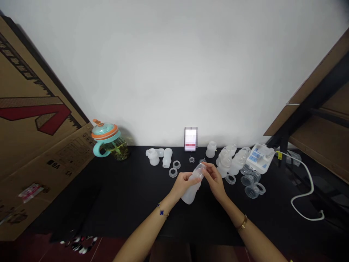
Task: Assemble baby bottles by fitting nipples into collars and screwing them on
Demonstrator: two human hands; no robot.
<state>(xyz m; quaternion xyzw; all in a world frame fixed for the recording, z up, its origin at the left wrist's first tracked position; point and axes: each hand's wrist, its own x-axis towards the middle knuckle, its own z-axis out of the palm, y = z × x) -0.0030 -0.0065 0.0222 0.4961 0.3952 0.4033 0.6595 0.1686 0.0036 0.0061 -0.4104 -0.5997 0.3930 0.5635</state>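
Note:
A frosted white baby bottle [189, 195] leans to the right above the black table, with the fingers of my left hand [181, 185] wrapped round its upper body. At its top is a clear dome cap [201, 167], which the fingertips of my right hand [216, 182] pinch from the right side. Whether the cap is fully seated I cannot tell. Just left of my hands lie two collar rings [173, 172] of pale plastic. Beyond them are several loose bottle bodies [167, 158]. A small dark-rimmed teat part [191, 159] lies behind the bottle.
Several capped bottles [225, 163] stand to the right, near a ring [230, 179], clear caps [251, 191] and a white box [260, 158] with a cable [310, 174]. A phone [191, 139] leans on the wall. A teal jug [117, 147] and cardboard box [54, 153] are left.

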